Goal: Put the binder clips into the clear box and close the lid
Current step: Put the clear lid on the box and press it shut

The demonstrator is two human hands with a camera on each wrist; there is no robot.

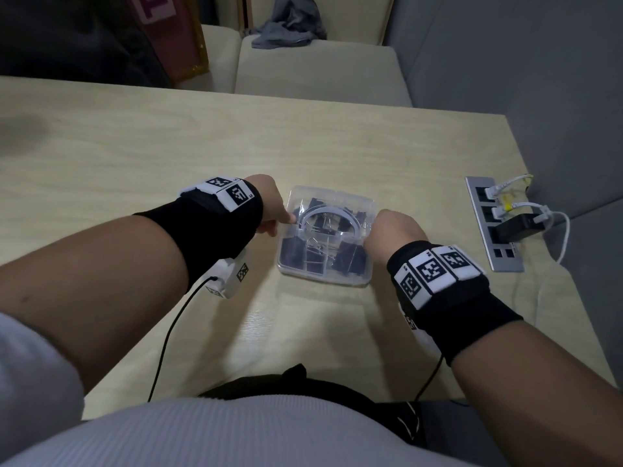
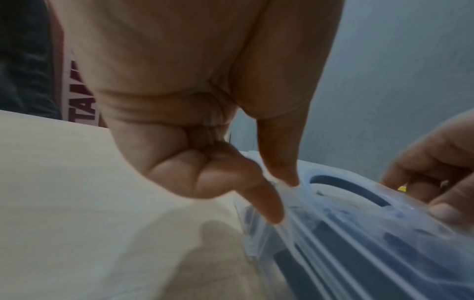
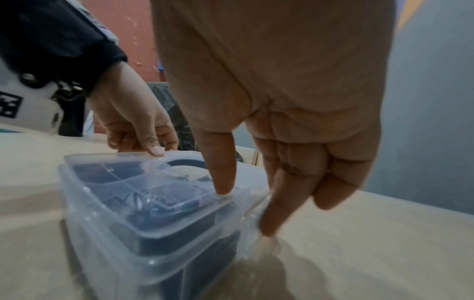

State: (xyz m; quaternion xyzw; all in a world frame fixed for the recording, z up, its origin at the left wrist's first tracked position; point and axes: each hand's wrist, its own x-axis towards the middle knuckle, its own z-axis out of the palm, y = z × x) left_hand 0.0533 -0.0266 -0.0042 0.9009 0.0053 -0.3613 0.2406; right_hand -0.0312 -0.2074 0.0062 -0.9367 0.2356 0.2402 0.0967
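Note:
The clear box stands on the table, its lid on top with a raised ring moulded in it. Black binder clips show through the plastic. My left hand pinches the box's left edge: in the left wrist view the thumb presses the lid and the index finger lies on the side flap. My right hand pinches the right edge the same way, thumb on the lid rim, index finger down the clear side flap. The other fingers are curled.
A metal socket panel is set into the table at the right, with a black charger and white cables. Beyond the far edge is a cushioned bench with a grey cloth. Black wrist-camera cables hang at the near edge.

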